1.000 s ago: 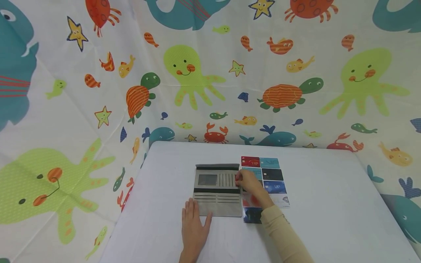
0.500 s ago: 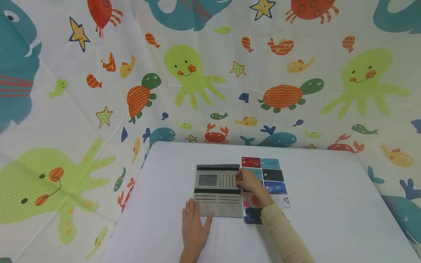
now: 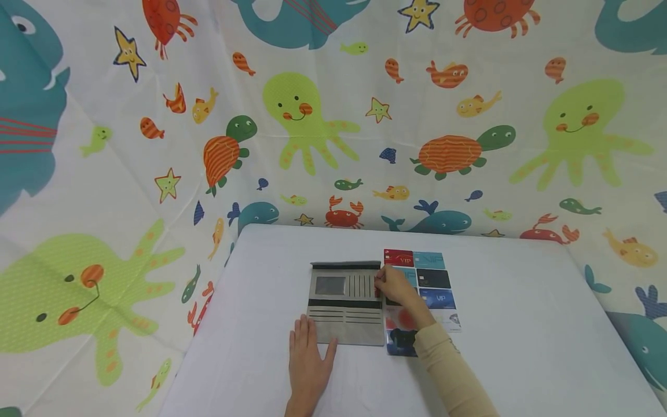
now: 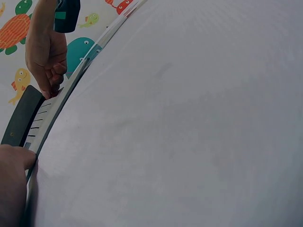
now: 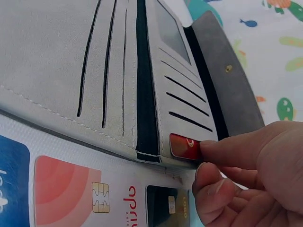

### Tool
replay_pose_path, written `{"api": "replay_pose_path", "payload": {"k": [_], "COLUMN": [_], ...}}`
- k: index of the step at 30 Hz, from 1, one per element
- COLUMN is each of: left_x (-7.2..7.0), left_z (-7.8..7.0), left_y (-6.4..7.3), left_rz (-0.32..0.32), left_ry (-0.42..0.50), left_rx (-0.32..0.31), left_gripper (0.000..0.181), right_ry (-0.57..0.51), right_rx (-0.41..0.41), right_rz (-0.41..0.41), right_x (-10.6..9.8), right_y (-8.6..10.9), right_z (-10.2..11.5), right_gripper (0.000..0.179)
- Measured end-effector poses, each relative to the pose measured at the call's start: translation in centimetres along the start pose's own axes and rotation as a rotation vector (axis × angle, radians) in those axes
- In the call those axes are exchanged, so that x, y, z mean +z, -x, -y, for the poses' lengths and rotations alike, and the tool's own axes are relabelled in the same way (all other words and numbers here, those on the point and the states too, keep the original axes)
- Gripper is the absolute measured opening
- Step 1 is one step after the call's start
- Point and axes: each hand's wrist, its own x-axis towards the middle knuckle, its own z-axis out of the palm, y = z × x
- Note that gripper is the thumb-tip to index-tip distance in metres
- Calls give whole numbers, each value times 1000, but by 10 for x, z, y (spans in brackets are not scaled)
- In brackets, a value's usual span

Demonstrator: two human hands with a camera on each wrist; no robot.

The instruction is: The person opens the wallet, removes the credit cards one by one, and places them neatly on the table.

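Note:
A grey bifold wallet (image 3: 359, 334) lies unfolded on the white table, its card slots facing up. My right hand (image 3: 396, 286) pinches a red card (image 5: 183, 146) at the outermost slot, by the right edge of the wallet's upper panel. Much of that card is hidden by the fingers and the panel. Flat at the lower left corner, my left hand (image 3: 310, 362) rests with straight fingers, its fingertips touching the wallet. The left wrist view shows only part of this left hand (image 4: 14, 175) beside the wallet's edge.
Right of the wallet, several cards lie in two columns, among them a red VIP card (image 3: 398, 258), a black card (image 3: 434, 278) and a blue VIP card (image 3: 438, 299). Patterned sea-animal cloth (image 3: 333, 127) hangs behind the table (image 3: 521, 324).
Less of the red card shows beside my right fingers in the head view. The right hand has barely shifted; the left hand stays in place. The whole view drifts slightly.

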Motion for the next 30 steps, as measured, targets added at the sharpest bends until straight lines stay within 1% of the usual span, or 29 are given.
{"api": "replay_pose_path", "payload": {"k": [12, 18, 24, 30], "left_x": [4, 5, 5, 4], "left_z": [0, 0, -1, -3], "left_y": [-1, -1, -2, -4], "left_rz": [5, 9, 11, 17], "left_ry": [-13, -7, -1, 11], "left_rx": [-9, -14, -19, -22], "left_gripper": [83, 83, 82, 82], "right_ry": [-34, -89, -113, -148], "right_rx": [27, 25, 14, 29], "right_rz": [-49, -49, -51, -48], "right_x": [2, 3, 4, 5], "right_y": [-3, -5, -8, -10], "right_z": [-2, -7, -13, -16], "right_gripper": [19, 16, 16, 15]}}
